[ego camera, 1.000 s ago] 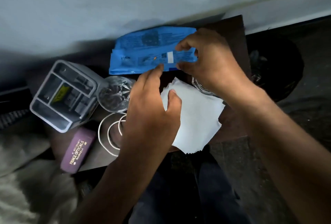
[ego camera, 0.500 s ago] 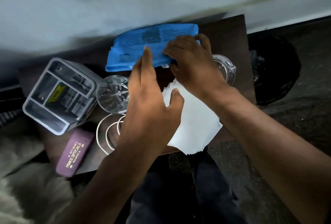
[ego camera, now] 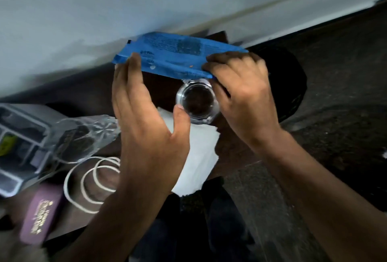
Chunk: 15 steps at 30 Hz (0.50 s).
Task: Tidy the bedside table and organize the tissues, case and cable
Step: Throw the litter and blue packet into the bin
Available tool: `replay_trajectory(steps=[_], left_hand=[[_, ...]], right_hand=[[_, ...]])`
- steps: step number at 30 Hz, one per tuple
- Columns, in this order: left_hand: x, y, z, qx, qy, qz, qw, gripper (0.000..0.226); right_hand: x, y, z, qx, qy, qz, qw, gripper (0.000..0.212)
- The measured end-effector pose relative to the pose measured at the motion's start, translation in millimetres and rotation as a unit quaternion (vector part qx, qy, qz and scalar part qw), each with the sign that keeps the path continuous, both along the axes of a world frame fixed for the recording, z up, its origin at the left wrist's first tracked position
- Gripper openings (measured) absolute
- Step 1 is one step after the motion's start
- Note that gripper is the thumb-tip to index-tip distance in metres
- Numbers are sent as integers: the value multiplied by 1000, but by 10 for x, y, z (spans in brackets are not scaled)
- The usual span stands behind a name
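Now the left hand (ego camera: 144, 132) has quit the tissues (ego camera: 199, 157), its straight fingers steadying the pack's (ego camera: 171, 52) left end at upper centre. The right hand (ego camera: 243, 98) grips the other end. Restocking looks next; tissues stay mid-bench (ego camera: 159, 88), cable (ego camera: 92, 178) and case (ego camera: 40, 217) lower left.

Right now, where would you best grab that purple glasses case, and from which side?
Probably from above, pinching across its narrow width near the middle: the purple case lies flat, printed face up, both long sides exposed. The white cable coils beside it, so avoid snagging that.
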<state>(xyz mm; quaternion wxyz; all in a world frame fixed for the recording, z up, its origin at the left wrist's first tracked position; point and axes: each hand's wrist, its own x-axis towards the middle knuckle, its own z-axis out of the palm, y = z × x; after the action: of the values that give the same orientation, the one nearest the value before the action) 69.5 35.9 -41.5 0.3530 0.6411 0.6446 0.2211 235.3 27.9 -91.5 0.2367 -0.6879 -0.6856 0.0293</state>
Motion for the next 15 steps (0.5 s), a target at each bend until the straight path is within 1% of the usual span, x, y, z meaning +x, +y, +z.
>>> replay_trajectory(steps=[2,5,8,10,13,15], left_hand=[[203,-37,-4,-9,-4,-14,1000,83],[519,-117,-25,0,-10,-50,999,80],[780,-213,-81,3,-11,-88,996,79],[941,-270,-132,-5,-7,-112,994,78],[1138,-316,-183,-26,1,-140,990,79],[1252,-322,-219,-30,9,-164,986,79]], right_hand=[[188,-138,-33,5,10,-39,999,17],[504,-401,-80,5,11,-136,991,22],[830,-642,-160,-35,0,-247,968,26],[1062,-785,-286,-73,-9,-300,951,26],[1332,-979,-530,-105,-12,-334,936,26],[1467,-1073,-709,-127,-14,-331,935,26]])
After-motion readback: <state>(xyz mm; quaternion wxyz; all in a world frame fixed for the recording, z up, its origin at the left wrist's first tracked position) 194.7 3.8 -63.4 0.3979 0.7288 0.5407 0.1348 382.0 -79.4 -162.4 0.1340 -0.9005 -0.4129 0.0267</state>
